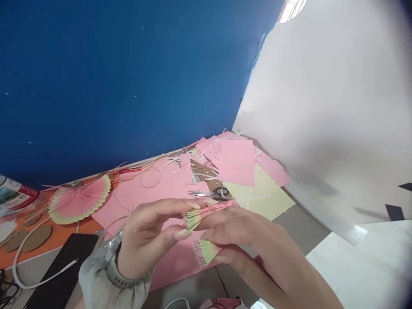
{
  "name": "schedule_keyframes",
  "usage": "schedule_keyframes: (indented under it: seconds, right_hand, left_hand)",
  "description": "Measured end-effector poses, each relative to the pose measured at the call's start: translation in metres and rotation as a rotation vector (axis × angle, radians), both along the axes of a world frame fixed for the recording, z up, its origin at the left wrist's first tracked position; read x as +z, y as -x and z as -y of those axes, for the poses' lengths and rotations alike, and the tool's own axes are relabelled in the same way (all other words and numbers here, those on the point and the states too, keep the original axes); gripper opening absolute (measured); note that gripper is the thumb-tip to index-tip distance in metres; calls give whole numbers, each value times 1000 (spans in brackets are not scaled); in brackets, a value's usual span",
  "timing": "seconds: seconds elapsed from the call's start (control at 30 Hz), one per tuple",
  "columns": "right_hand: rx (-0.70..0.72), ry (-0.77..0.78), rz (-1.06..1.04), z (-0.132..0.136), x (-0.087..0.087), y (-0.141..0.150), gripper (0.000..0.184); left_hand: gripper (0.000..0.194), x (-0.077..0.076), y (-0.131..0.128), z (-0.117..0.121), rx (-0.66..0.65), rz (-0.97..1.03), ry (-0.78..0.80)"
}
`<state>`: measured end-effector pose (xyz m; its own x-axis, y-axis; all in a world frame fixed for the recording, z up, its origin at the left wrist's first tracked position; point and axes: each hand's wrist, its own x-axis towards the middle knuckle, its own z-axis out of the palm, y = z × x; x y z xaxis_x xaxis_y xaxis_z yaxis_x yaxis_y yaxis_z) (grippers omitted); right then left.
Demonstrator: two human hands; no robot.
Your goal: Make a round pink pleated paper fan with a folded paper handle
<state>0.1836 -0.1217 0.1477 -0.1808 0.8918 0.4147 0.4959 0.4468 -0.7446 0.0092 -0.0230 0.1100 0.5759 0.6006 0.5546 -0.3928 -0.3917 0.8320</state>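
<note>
Grip, left hand [151, 227]: narrow, index finger above and thumb below, closed on the far pleats [193, 219] at their yellow-green end. Grip, right hand [257, 249]: thumb and finger pinched on the near pleats [206, 252], with its other fingers laid along the far pleats. Whether both bundles form one piece, I cannot tell from where I stand.

Step in hand, as I judge it: holding and aligning closed folds. Location: raised above the near part of the desk [301, 221], the frilled ends facing left. Any next move calls for even finger pressure and level edges; a loose pinch could let the folds spring apart.

Desk layout:
- Far corner, between the walls: paper offcuts and a pink square [238, 163].
- Toward the right edge: a yellow sheet [273, 193], partly beneath the pink square.
- Middle, just beyond the hands: scissors [201, 194], blades pointing left.
- Left part: an opened pleated fan [79, 199] on an orange sheet [86, 227]; cardboard ovals [37, 238] beside it.
- Left edge: a labelled jar [17, 195], tilted in view.
- Near left corner: a black slab [64, 270], crossed by a white cable [24, 257].

Room: a blue wall [128, 77] backs the desk; a white wall [328, 94] rises on the right, with a bright opening [292, 10] high above the corner. Pale floor [370, 262] shows beyond the right edge.
</note>
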Motion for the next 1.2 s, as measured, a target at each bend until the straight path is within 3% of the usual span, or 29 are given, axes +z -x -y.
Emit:
schedule_keyframes:
  seconds: [0.13, 0.23, 0.43, 0.6, 0.73, 0.97, 1.2]
  right_hand:
    - [-10, 9, -6, -2, 2, 0, 14]
    - [25, 32, -17, -3, 1, 2, 15]
    - [132, 8, -16, -11, -3, 1, 12]
    - [360, -45, -223, -12, -8, -3, 15]
    - [196, 94, -167, -7, -9, -5, 14]
    - [-110, 122, -59, -7, -6, 7, 13]
    - [-122, 23, -155, -11, -13, 15, 17]
  left_hand:
    - [40, -3, 2, -1, 150, -33, -180]
    - [39, -3, -2, 4, 258, -24, -185]
    - [29, -1, -10, 5, 307, -22, 164]
    - [15, -3, -14, -2, 309, -2, 422]
    - [14, -1, -15, -7, 353, 6, 452]
    - [19, 4, -14, 6, 499, -68, 248]
    - [28, 6, -12, 24, 526, -173, 88]
